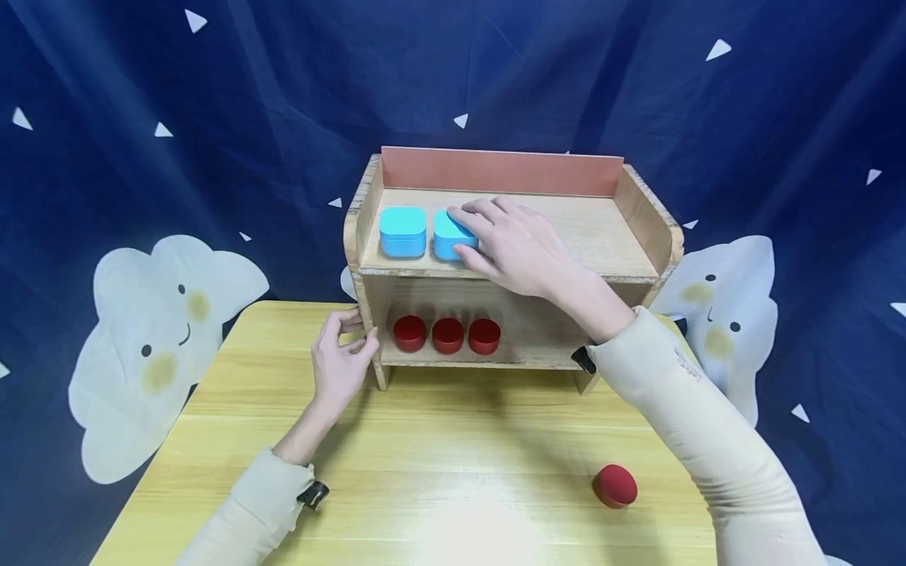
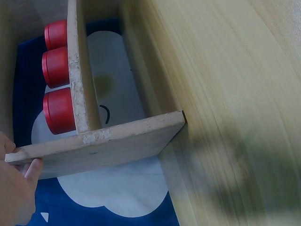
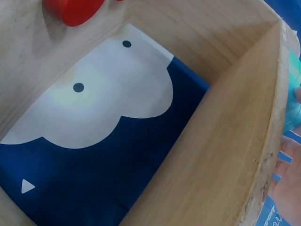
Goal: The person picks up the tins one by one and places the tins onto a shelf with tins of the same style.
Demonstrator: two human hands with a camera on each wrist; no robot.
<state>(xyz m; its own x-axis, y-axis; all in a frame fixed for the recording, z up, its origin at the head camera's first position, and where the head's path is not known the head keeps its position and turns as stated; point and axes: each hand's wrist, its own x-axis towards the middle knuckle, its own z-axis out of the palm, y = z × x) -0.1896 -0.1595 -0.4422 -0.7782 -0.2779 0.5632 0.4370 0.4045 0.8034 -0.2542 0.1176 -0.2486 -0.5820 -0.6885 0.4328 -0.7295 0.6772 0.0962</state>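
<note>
One red round tin (image 1: 614,485) is lying alone on the yellow tabletop (image 1: 439,472), nearest the person and well apart from the wooden shelf (image 1: 510,267). Farther in, the left hand (image 1: 341,363) is gripping the shelf's left side panel, its fingers (image 1: 351,321) curling round the front edge. Three more red tins (image 1: 447,335) are standing in a row on the lower shelf board. Above them, the right hand (image 1: 520,248) is resting on the right-hand blue box (image 1: 450,235) on the top board, fingers (image 1: 476,211) spreading over its lid and thumb pressing its front. Another blue box (image 1: 403,231) is sitting just beside it, to the left.
</note>
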